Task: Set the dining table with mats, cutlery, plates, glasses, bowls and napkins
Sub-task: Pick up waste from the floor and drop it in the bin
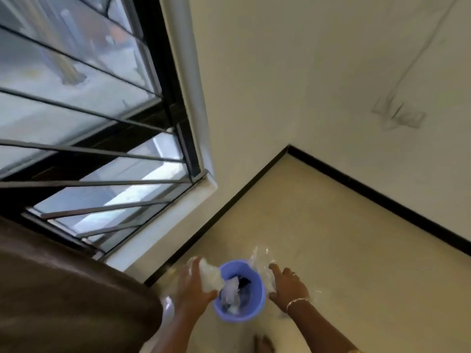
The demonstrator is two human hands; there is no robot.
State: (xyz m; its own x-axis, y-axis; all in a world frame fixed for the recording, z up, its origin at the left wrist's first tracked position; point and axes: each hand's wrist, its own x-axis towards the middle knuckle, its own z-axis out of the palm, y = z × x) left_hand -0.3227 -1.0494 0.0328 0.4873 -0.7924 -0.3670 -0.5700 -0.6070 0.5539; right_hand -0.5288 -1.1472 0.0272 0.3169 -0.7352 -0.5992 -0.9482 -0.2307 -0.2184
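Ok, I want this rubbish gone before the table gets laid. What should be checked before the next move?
1. Bin below the hands: ok.
2. Left hand grips wad over the bin's rim: ok.
3. Right hand has its plastic over the bin: not ok, it is beside the rim.
4. Room left in the bin: cannot tell, blurred.
5. Table laid: cannot tell, only an edge shows.

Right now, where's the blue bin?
Head view, bottom centre: the blue bin stands on the cream floor between the left hand, which grips a white wad, and the right hand, close to the black skirting under the window.
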